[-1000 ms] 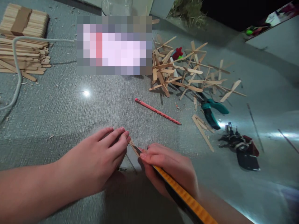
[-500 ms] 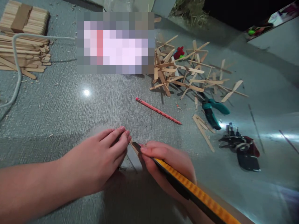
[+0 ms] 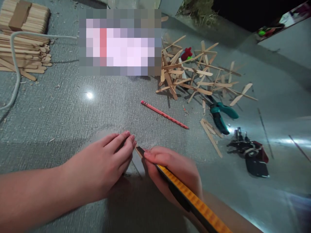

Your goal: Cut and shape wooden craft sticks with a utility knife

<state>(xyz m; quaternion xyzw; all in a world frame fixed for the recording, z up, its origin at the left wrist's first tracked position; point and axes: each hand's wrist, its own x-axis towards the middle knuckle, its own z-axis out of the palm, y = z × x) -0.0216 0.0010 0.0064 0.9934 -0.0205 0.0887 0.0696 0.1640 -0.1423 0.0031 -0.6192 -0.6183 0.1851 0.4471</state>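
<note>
My right hand (image 3: 173, 170) is wrapped round a utility knife (image 3: 191, 195) with a yellow and black handle. The dark blade points up and left, close to my left fingertips. My left hand (image 3: 104, 161) is closed, its fingertips pinching a thin wooden craft stick (image 3: 136, 148) whose end peeks out beside the blade. The blade appears to touch the stick; the exact contact is hard to make out. Below the hands lies a clear ruler-like piece with markings (image 3: 133, 170), partly covered by my left hand.
A pink pencil (image 3: 165, 115) lies ahead. Propeller-shaped craft-stick pieces (image 3: 179, 71) are piled beyond it, near teal-handled pliers (image 3: 220, 119) and a dark key bunch (image 3: 251, 155). Stacked craft sticks (image 3: 26, 53) and a white cable (image 3: 16, 64) sit at the left.
The knife and my right hand have shifted slightly left, and the handle's rear end has swung left. My left hand stays nearly still.
</note>
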